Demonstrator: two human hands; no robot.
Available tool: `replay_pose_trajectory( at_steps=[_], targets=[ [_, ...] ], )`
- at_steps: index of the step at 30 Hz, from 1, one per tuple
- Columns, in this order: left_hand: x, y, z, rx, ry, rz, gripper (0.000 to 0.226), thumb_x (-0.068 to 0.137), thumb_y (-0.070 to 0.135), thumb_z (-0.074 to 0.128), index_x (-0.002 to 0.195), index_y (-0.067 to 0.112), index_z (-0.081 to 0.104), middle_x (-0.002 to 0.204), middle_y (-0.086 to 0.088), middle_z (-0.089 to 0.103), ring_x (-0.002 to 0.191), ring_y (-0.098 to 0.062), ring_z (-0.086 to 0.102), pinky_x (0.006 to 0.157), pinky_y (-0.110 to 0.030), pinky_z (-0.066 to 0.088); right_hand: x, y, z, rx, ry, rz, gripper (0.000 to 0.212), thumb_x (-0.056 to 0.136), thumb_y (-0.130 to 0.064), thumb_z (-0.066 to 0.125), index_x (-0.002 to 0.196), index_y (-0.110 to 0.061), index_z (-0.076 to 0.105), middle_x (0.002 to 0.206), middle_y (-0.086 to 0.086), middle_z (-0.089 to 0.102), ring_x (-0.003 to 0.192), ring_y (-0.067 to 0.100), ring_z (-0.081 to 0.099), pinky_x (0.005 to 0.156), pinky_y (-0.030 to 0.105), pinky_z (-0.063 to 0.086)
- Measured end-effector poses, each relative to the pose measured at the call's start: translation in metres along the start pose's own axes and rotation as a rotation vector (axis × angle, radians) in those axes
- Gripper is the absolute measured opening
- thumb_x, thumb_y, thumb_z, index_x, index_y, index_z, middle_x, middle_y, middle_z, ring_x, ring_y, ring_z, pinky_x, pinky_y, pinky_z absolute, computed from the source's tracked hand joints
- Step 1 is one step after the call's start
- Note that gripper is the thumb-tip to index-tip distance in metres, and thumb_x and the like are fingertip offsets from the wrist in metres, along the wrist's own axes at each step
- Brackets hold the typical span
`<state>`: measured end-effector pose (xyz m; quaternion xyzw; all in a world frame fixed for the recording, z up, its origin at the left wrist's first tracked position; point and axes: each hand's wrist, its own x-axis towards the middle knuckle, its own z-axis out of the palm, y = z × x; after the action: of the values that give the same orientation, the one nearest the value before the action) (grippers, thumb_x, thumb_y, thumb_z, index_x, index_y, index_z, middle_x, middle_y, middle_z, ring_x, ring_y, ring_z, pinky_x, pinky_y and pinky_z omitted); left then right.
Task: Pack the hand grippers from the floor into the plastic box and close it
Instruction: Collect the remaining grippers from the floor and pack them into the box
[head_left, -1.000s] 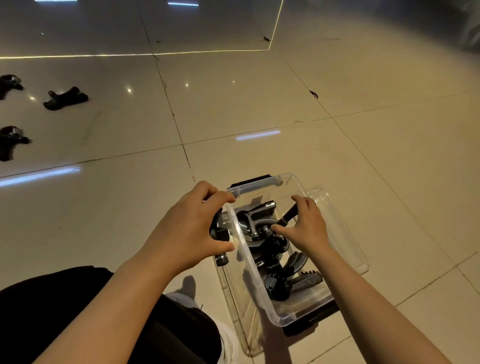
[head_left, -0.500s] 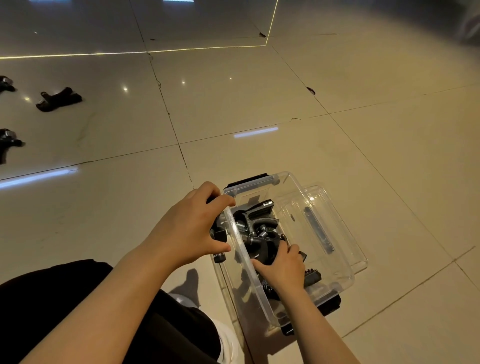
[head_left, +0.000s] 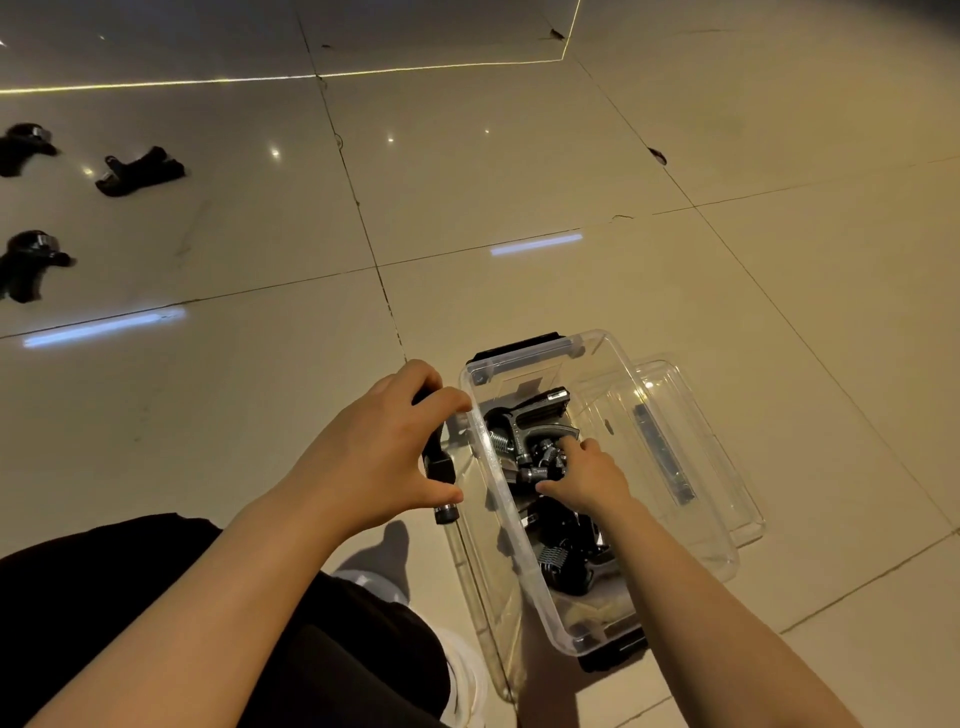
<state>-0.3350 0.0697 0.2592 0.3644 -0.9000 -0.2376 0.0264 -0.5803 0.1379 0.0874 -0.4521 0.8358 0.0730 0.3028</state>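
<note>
A clear plastic box stands open on the tiled floor in front of my knees and holds several black hand grippers. My right hand is inside the box, its fingers curled over one of the grippers in the pile. My left hand grips another black hand gripper just outside the box's left wall, at rim height. The clear lid lies flat beneath the box and sticks out to the right. Three more hand grippers lie far left on the floor.
My dark trouser leg and a white shoe sit at the bottom left, close to the box. Black latches show at the box's far end and near end. Glossy tiles with light reflections surround it.
My right hand went from the box's far end down to its near part, then back to the middle of the pile. The left hand kept its gripper beside the box wall.
</note>
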Motion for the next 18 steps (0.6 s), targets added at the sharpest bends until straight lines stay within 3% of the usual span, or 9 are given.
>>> replay_pose_trajectory(
  at_steps=[3, 5, 11, 14, 18],
  targets=[
    [-0.004, -0.007, 0.002, -0.015, 0.011, -0.030, 0.071, 0.066, 0.045, 0.077, 0.129, 0.031, 0.047, 0.120, 0.006, 0.039, 0.105, -0.011, 0.043, 0.077, -0.017, 0.039, 0.013, -0.003, 0.012, -0.008, -0.025, 0.004, 0.084, 0.073, -0.047, 0.074, 0.140, -0.023, 0.031, 0.146, 0.012, 0.027, 0.127, 0.034, 0.038, 0.099, 0.043, 0.044],
    [-0.006, -0.013, 0.002, -0.020, 0.027, -0.050, 0.070, 0.065, 0.043, 0.078, 0.127, 0.030, 0.049, 0.119, 0.005, 0.041, 0.103, -0.011, 0.043, 0.075, -0.017, 0.036, 0.017, -0.004, 0.018, -0.006, 0.018, 0.005, 0.079, 0.074, -0.042, 0.075, 0.137, -0.023, 0.033, 0.142, 0.012, 0.030, 0.124, 0.034, 0.038, 0.097, 0.043, 0.044],
    [-0.013, -0.026, 0.002, -0.037, 0.050, -0.101, 0.073, 0.064, 0.043, 0.079, 0.128, 0.031, 0.048, 0.121, 0.007, 0.040, 0.101, -0.006, 0.038, 0.076, -0.017, 0.033, 0.022, -0.003, 0.003, 0.004, 0.107, 0.052, 0.080, 0.068, -0.048, 0.076, 0.131, -0.019, 0.035, 0.127, 0.012, 0.041, 0.106, 0.032, 0.052, 0.079, 0.038, 0.050],
    [-0.017, -0.032, 0.001, -0.049, 0.053, -0.120, 0.073, 0.064, 0.044, 0.078, 0.129, 0.032, 0.046, 0.121, 0.009, 0.038, 0.104, -0.006, 0.039, 0.078, -0.017, 0.033, 0.026, -0.001, -0.018, 0.173, 0.158, 0.162, 0.085, 0.064, -0.051, 0.079, 0.126, -0.013, 0.036, 0.130, 0.012, 0.038, 0.102, 0.030, 0.055, 0.068, 0.034, 0.045],
    [-0.022, -0.038, 0.000, -0.043, 0.049, -0.132, 0.073, 0.065, 0.045, 0.077, 0.129, 0.033, 0.045, 0.122, 0.011, 0.036, 0.101, -0.003, 0.036, 0.077, -0.015, 0.032, 0.036, -0.002, -0.026, 0.497, 0.159, 0.359, 0.103, 0.054, -0.060, 0.079, 0.132, -0.011, 0.033, 0.129, 0.016, 0.045, 0.101, 0.034, 0.057, 0.076, 0.043, 0.056]
  ],
)
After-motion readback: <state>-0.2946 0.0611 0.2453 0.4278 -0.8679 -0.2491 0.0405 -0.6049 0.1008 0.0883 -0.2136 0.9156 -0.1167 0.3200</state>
